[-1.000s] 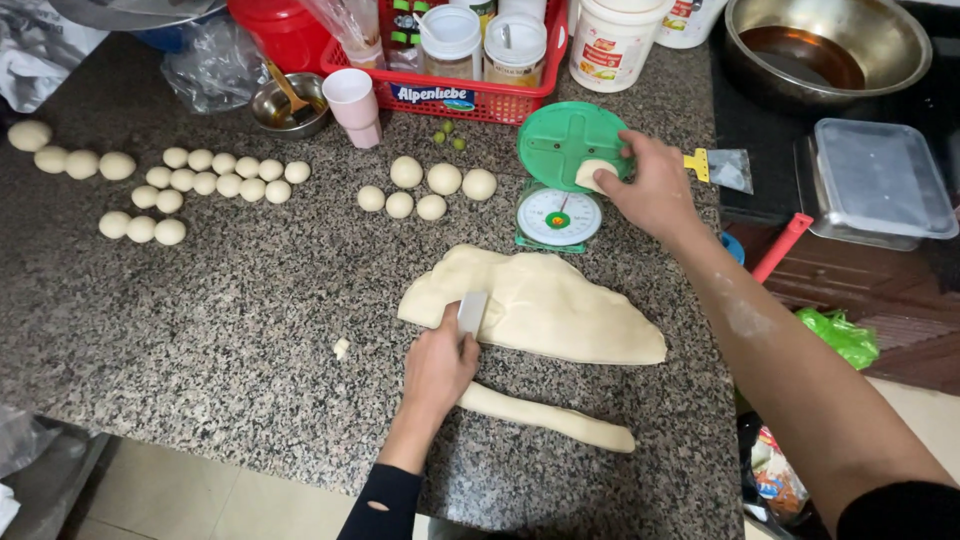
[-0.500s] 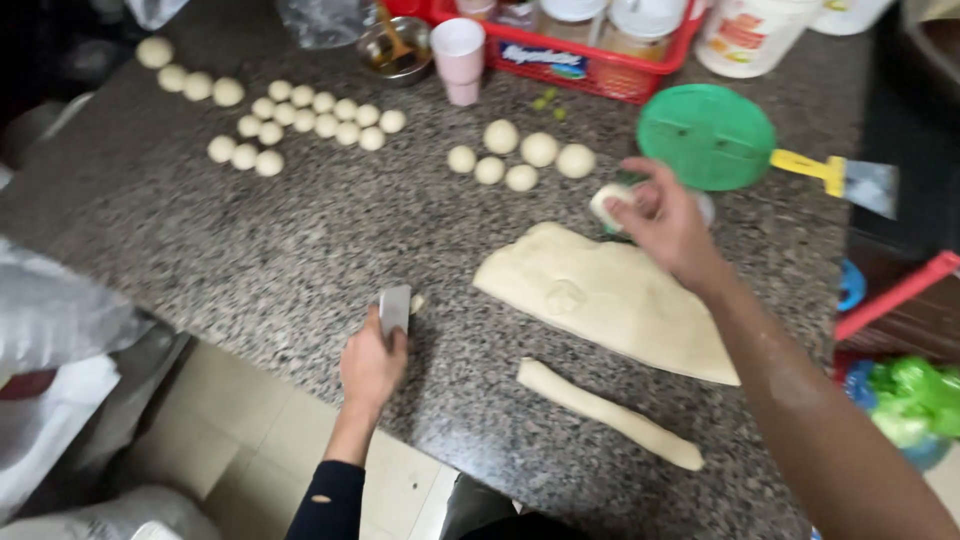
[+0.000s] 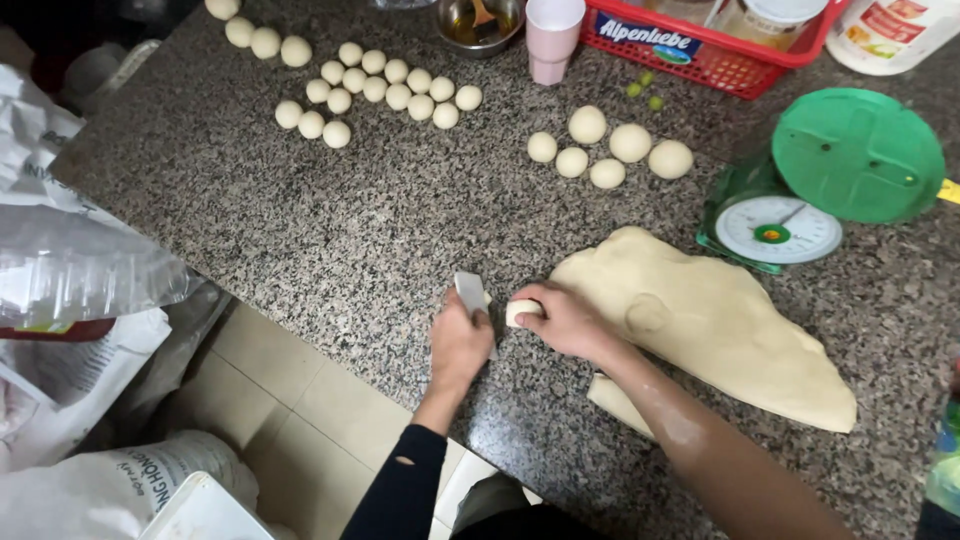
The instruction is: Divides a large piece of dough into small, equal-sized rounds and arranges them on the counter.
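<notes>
Left hand (image 3: pixel 458 345) gripping metal scraper (image 3: pixel 471 293) upright on granite desk (image 3: pixel 330 230), right hand (image 3: pixel 565 320) closed on small dough piece (image 3: pixel 521 312) just beside it, big dough slab (image 3: pixel 715 325) right behind, green scale (image 3: pixel 815 180) and dough balls (image 3: pixel 605 150) further back.

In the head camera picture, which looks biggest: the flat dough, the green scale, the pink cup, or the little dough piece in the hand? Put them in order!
1. Flat dough sheet, biggest.
2. Green scale.
3. Pink cup, partly cut off at the top edge.
4. Small dough piece under the right hand, smallest.

The cup sits farther from the camera, so it may look smaller than it is.
</notes>
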